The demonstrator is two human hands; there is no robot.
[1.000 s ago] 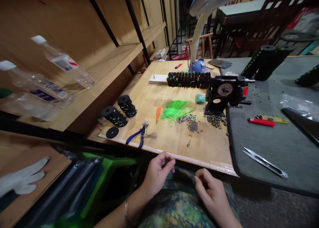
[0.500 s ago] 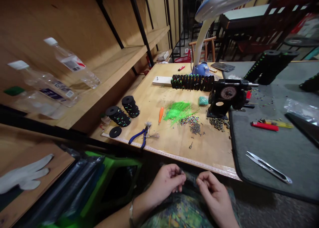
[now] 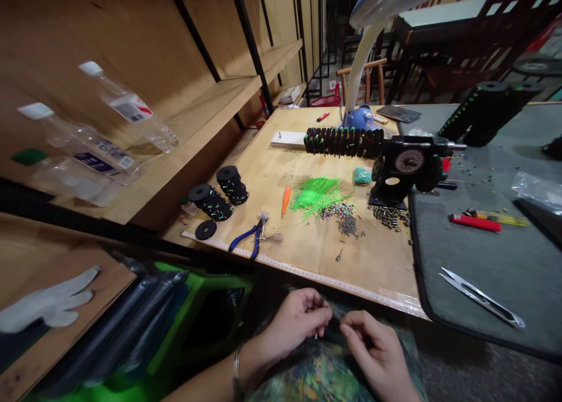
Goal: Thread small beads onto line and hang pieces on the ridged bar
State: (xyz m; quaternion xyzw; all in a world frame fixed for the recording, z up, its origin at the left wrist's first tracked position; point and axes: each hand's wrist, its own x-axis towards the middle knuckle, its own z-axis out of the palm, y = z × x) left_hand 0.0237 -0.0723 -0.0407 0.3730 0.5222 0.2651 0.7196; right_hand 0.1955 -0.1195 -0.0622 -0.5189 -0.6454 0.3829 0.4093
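My left hand (image 3: 299, 319) is pinched over my lap, below the table's front edge. A tiny pale tip pokes out under its fingers, too small to name. Close by on the right, my right hand (image 3: 372, 342) has thumb and forefinger pressed together; anything between them is too fine to make out. On the table above them lie a small metal piece (image 3: 339, 254), a heap of small grey parts (image 3: 348, 225), multicoloured beads (image 3: 337, 210) and a bundle of bright green strands (image 3: 317, 193).
Blue-handled pliers (image 3: 246, 237), an orange-handled tool (image 3: 286, 201) and black foam spools (image 3: 211, 202) are at the left. A black winding machine (image 3: 397, 171) stands behind brass-coloured parts (image 3: 392, 217). Thread snips (image 3: 482, 296) lie on the grey mat (image 3: 461, 256). Bottles (image 3: 132, 112) lie on the shelf.
My right hand has come slightly closer to my left hand. Both stay pinched. The whole view has shifted a little.
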